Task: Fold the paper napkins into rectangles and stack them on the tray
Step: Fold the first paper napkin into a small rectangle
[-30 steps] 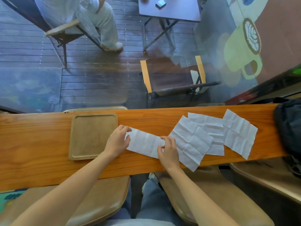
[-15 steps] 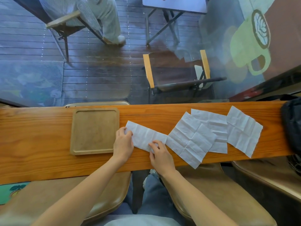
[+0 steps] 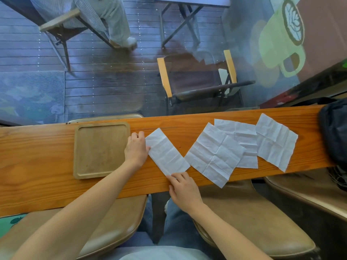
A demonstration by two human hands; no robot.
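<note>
A white napkin folded into a long rectangle [image 3: 166,152] lies slanted on the wooden counter [image 3: 37,184], just right of the square wooden tray [image 3: 100,150], which holds nothing. My left hand [image 3: 136,150] rests on the napkin's upper left end, fingers curled over its edge. My right hand [image 3: 183,187] presses its fingertips on the napkin's lower right corner near the counter's front edge. Three unfolded creased napkins lie further right: one [image 3: 214,154] beside the folded one, a second [image 3: 242,137] partly under it, a third [image 3: 275,141] farthest right.
A dark bag [image 3: 336,132] sits at the counter's right end. Padded stools [image 3: 244,218] stand under the counter on both sides of my knees. Beyond the glass are a folding chair [image 3: 199,79] and a seated person's legs [image 3: 116,21].
The folded napkin has turned from nearly level to a steeper slant. My right hand slid down toward the counter's front edge; my left hand stayed at the napkin's end by the tray.
</note>
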